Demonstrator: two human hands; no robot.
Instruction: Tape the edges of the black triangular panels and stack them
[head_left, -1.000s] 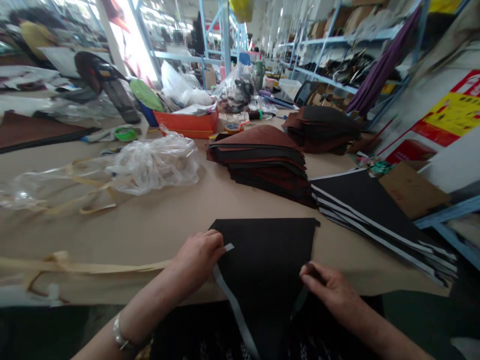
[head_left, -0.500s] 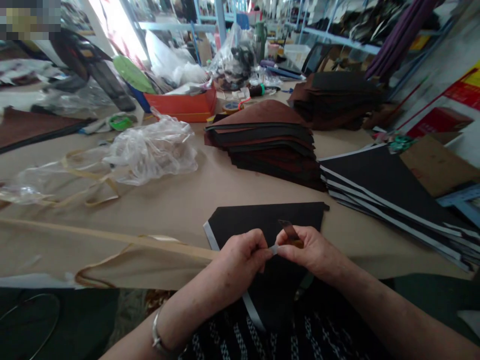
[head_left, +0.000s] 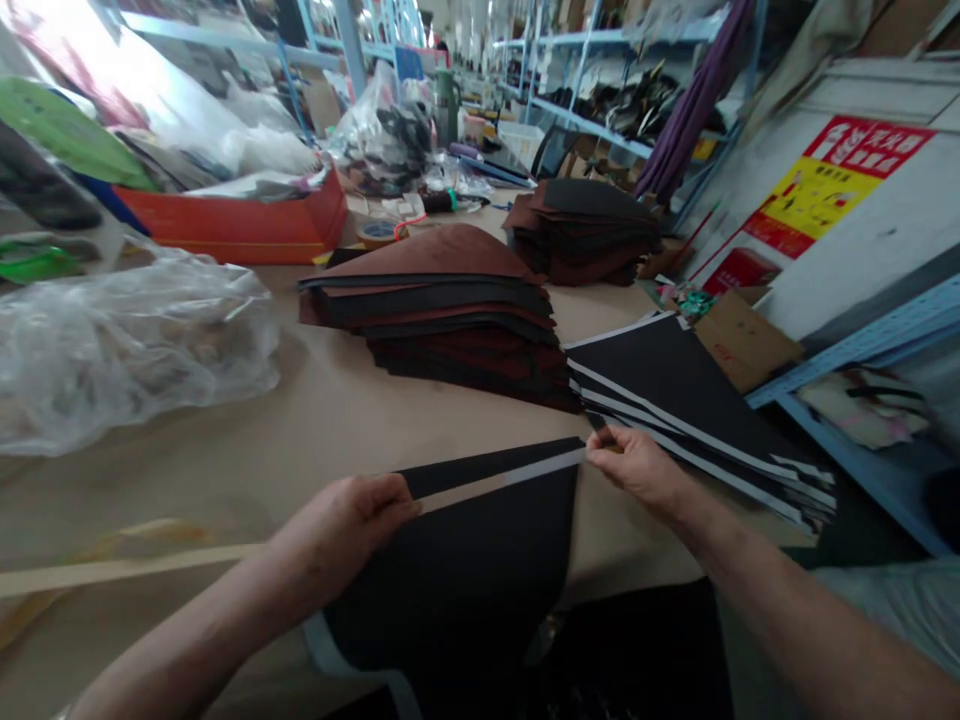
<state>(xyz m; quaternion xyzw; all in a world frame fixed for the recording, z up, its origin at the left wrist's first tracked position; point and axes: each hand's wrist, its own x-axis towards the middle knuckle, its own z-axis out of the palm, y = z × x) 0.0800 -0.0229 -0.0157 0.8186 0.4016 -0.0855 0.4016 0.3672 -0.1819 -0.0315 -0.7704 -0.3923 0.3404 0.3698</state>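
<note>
A narrow pale tape strip is stretched between my two hands, over a black sheet piece with a light grey band on its lower left edge. My left hand pinches the strip at the left; more of it trails behind the wrist across the table. At the upper right corner of the piece, my right hand is closed on the strip's other end. A flat dark blade also sticks up from the right hand's fingers. The lower part of the black piece hangs over the table's front edge.
Beyond the hands lies a stack of brown and black pieces, with another stack behind. Black pieces with pale edges fan out at the right. Crumpled clear plastic and an orange box are on the left.
My hands were close together over the black piece; now they are wide apart with the strip drawn out between them. The view has turned right.
</note>
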